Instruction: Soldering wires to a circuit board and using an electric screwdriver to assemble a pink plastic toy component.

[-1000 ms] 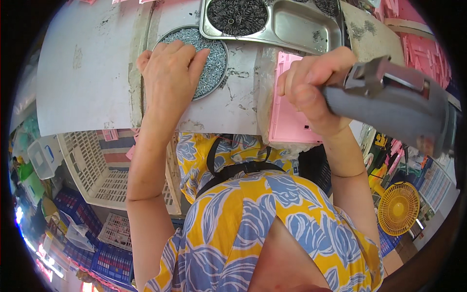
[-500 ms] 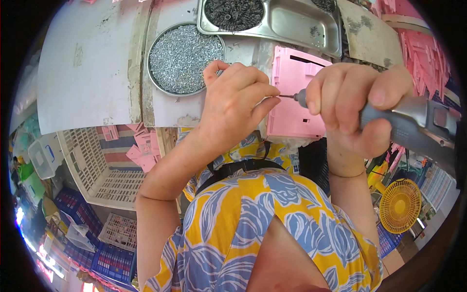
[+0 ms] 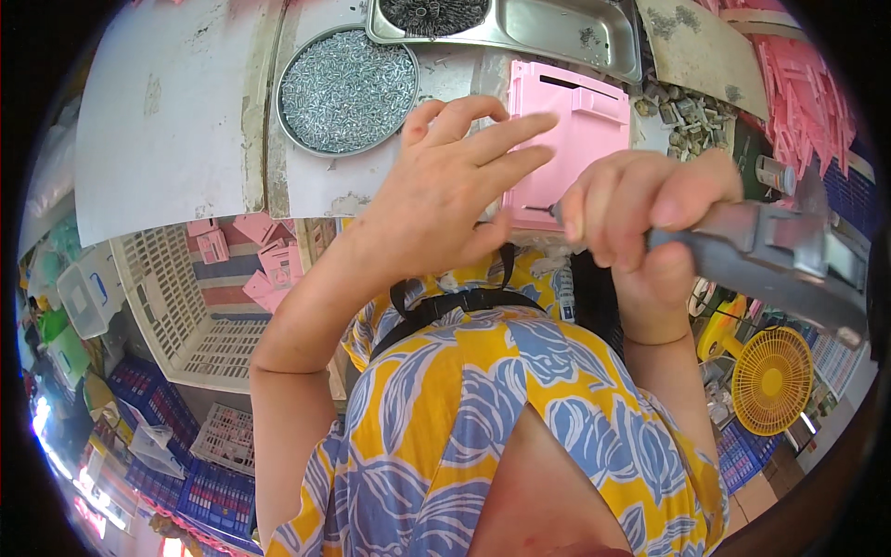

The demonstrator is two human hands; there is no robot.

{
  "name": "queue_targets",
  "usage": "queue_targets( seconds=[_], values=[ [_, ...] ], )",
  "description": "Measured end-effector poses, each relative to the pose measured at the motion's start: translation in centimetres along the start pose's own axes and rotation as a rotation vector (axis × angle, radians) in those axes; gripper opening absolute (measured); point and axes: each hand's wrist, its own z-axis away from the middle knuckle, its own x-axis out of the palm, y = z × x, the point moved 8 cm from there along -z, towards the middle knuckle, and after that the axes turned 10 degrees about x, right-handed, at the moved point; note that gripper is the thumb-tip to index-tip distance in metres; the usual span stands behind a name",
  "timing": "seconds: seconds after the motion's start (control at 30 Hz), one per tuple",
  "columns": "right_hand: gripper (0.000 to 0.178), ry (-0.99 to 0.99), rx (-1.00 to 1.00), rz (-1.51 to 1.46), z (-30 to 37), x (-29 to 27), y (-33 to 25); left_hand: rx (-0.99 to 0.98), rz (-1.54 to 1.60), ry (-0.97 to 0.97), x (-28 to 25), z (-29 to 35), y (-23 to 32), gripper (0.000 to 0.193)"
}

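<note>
My right hand [image 3: 640,213] grips a grey electric screwdriver [image 3: 770,269], its thin bit pointing left over the near edge of a pink plastic panel [image 3: 575,148]. The panel lies on the worktable, with a slot along its far end. Over its left edge is my left hand [image 3: 450,176], fingers spread, with nothing visible in them. Some of the panel's near part is hidden behind my hands. Left of it stands a round metal pan [image 3: 279,104] full of small silvery screws [image 3: 348,88].
A steel tray [image 3: 566,37] with dark springs [image 3: 434,15] stands at the back. Small metal parts [image 3: 687,121] are heaped right of the panel, near pink plastic strips [image 3: 803,102]. A white crate [image 3: 176,325] with pink pieces stands lower left; a yellow fan [image 3: 770,381] is lower right.
My left fingers, earlier pinched at the bit's tip, have spread apart. The screwdriver has moved slightly left and nearer to me, down to the panel's near edge.
</note>
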Motion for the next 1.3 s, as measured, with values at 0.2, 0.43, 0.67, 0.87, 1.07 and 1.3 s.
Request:
queue_targets(
  seconds=[0.2,0.43,0.67,0.87,1.07,1.3],
  values=[
    [0.028,0.018,0.054,0.046,1.0,0.8,1.9,-0.036,-0.128,-0.119,1.7,1.4,-1.1,0.05],
    [0.023,-0.05,-0.038,0.245,1.6,2.0,2.6,-0.056,-0.128,-0.094,2.1,1.5,-1.3,0.049],
    [0.027,-0.132,-0.026,0.22,0.6,1.6,2.3,-0.092,0.032,0.154,2.5,-2.1,-2.5,0.036],
    [0.033,-0.378,-0.141,-0.7,1.1,-4.0,-10.2,0.163,-0.298,0.071,7.8,-11.7,-0.3,0.018],
    [0.032,-0.357,-0.197,-0.718,3.6,-7.7,-15.2,-0.149,0.128,0.473,-8.9,-0.6,-1.6,0.03],
    [0.038,-0.033,-0.108,0.076,3.9,-11.2,-10.7,-1.256,-0.157,0.278,-22.9,45.4,-7.0,0.039]
  ],
)
